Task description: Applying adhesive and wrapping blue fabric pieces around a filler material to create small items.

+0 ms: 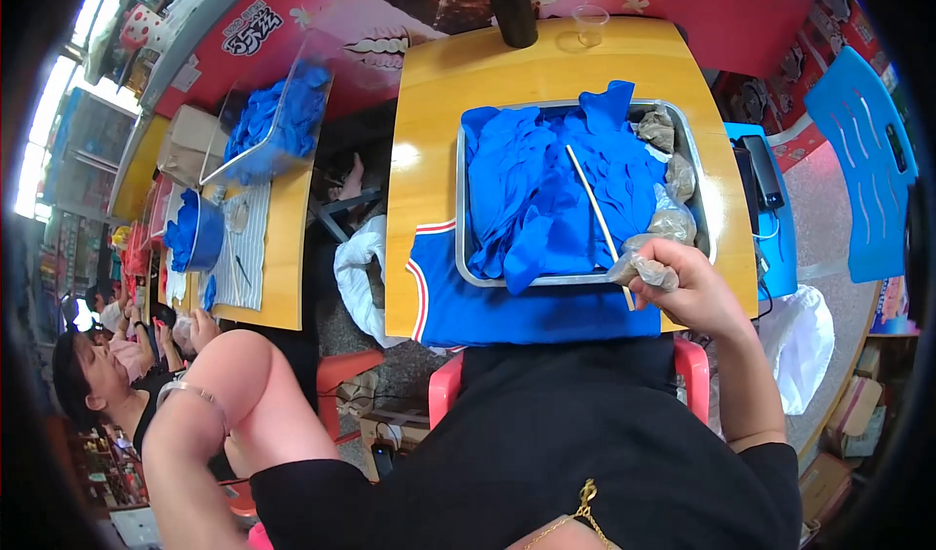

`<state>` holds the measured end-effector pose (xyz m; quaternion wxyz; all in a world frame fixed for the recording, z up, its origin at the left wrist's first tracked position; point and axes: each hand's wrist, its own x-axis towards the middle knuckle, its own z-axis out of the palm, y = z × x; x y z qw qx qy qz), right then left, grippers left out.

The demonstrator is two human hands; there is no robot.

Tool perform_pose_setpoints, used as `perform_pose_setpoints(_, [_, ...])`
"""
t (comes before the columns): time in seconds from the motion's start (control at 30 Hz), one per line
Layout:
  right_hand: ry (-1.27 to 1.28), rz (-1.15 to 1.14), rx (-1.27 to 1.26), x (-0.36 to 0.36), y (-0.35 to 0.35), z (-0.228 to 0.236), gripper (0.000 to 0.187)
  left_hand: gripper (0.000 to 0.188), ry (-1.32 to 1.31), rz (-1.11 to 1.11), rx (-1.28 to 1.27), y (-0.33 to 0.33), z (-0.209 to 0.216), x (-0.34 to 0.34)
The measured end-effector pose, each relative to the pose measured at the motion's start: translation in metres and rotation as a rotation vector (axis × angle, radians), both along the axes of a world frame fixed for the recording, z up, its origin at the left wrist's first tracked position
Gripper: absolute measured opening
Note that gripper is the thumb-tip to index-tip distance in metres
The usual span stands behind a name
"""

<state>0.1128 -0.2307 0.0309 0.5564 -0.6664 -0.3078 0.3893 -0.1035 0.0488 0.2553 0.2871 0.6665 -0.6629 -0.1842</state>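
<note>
At the tray's near right corner, my right hand (697,292) is closed around a small clear plastic bag (651,269) with greyish-brown contents. A thin pale stick (590,199) lies slanted across the blue pieces, its lower end beside that bag; whether my fingers touch it, I cannot tell. Soft blue pieces (556,189) like cloth fill the metal tray (460,218). Several similar filled bags (673,220) line its right side. Under the tray spreads a blue garment (448,292) with red and white trim. My left arm (239,384) is bent at the left, its hand out of view.
A black cylindrical container (512,9) and a clear cup (590,25) stand at the table's far edge. Leftward, another table holds a clear bin (278,121) and a blue bowl (207,233) of blue pieces; a person (107,384) sits there. A blue chair (858,160) stands right.
</note>
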Motion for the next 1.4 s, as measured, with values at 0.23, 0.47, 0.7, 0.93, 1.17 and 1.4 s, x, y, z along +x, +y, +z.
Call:
perform_pose_setpoints(0.23, [-0.006,0.002,0.027,-0.002,0.007,-0.005,0.008,0.03,-0.233,1.099,0.052,-0.02,-0.156,0.061])
perform_pose_setpoints(0.47, [0.216,-0.053,0.097,-0.007,0.01,-0.026,0.01,0.047,-0.544,1.248,0.415,-0.018,-0.261,0.073])
perform_pose_setpoints(0.7, [0.266,-0.05,-0.011,-0.012,0.027,-0.007,0.01,0.011,0.102,1.443,-0.492,-0.019,-0.266,0.073])
perform_pose_setpoints(0.93, [0.104,-0.006,0.092,-0.02,0.045,0.008,0.009,0.014,0.619,1.581,-1.036,-0.04,-0.268,0.08])
perform_pose_setpoints(1.17, [-0.121,-0.008,0.146,-0.025,0.057,-0.007,0.007,0.021,0.902,1.501,-1.132,-0.045,-0.272,0.079])
perform_pose_setpoints(1.4, [-0.06,0.038,0.056,-0.029,0.064,-0.013,0.011,0.023,0.303,1.609,-0.86,-0.052,-0.266,0.083])
